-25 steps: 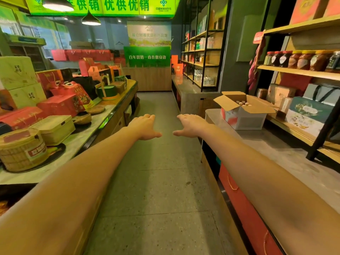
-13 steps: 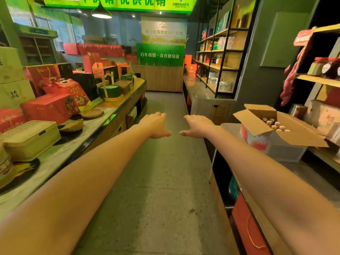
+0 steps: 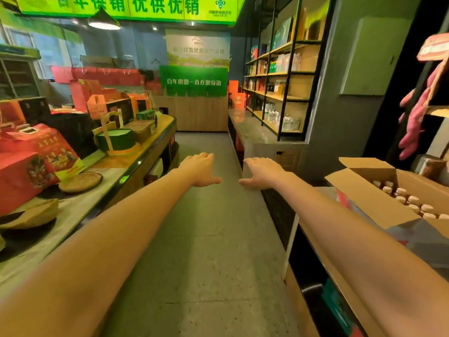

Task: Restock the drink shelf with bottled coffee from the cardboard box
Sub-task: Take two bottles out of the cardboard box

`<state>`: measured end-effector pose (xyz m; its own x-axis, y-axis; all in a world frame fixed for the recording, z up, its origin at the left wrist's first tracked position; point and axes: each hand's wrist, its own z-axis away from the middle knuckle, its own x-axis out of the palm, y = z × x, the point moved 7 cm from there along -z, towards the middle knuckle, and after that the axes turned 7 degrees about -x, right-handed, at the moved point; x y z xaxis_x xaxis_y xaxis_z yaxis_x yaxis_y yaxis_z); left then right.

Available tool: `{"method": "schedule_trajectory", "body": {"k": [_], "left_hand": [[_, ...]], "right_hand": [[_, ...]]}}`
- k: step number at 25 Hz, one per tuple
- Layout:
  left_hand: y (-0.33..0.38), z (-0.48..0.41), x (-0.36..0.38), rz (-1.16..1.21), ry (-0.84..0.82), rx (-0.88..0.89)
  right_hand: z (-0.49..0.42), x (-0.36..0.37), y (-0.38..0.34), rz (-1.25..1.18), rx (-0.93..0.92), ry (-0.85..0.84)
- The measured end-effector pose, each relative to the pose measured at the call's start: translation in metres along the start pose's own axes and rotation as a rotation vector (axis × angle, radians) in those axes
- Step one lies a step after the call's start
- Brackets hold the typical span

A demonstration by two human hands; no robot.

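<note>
Two bare hands stretch out over the aisle, palms down. The left hand (image 3: 199,170) and the right hand (image 3: 263,172) both have loose, nearly straight fingers and hold nothing. Well to the right of the right hand, the cardboard box (image 3: 369,203) sits on a grey counter (image 3: 320,193) with its flaps folded out. It is packed with upright bottles (image 3: 413,199) showing round pale caps; their labels are hidden. The box is plain brown board with some red print on its side. Farther back on the right stands a shelf unit (image 3: 291,74) of black metal frame and wooden boards, with clear bottles (image 3: 279,116) on a low board. Across the speckled grey floor (image 3: 206,239), red gift boxes (image 3: 36,152) and a round green box (image 3: 116,139) crowd the left counter.
</note>
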<state>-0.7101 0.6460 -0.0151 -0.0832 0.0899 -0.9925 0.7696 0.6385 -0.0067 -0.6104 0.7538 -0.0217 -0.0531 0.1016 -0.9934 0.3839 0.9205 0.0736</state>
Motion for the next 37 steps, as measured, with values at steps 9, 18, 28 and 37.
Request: {"method": "schedule_trajectory", "body": {"k": [9,18,28,37], "left_hand": [[0.014,-0.231,0.02,0.004,-0.031,0.17],[0.142,-0.444,0.059,0.036,-0.041,0.36],[0.349,-0.601,0.07,0.084,-0.043,0.624],[0.592,-0.629,0.073,0.149,-0.002,1.07]], "right_hand": [[-0.169,0.013,0.112,-0.061,0.144,0.001],[-0.285,0.051,0.317,-0.031,0.297,-0.015],[-0.298,0.065,0.54,0.011,0.558,-0.043],[-0.173,0.075,0.709,0.032,1.047,-0.03]]}}
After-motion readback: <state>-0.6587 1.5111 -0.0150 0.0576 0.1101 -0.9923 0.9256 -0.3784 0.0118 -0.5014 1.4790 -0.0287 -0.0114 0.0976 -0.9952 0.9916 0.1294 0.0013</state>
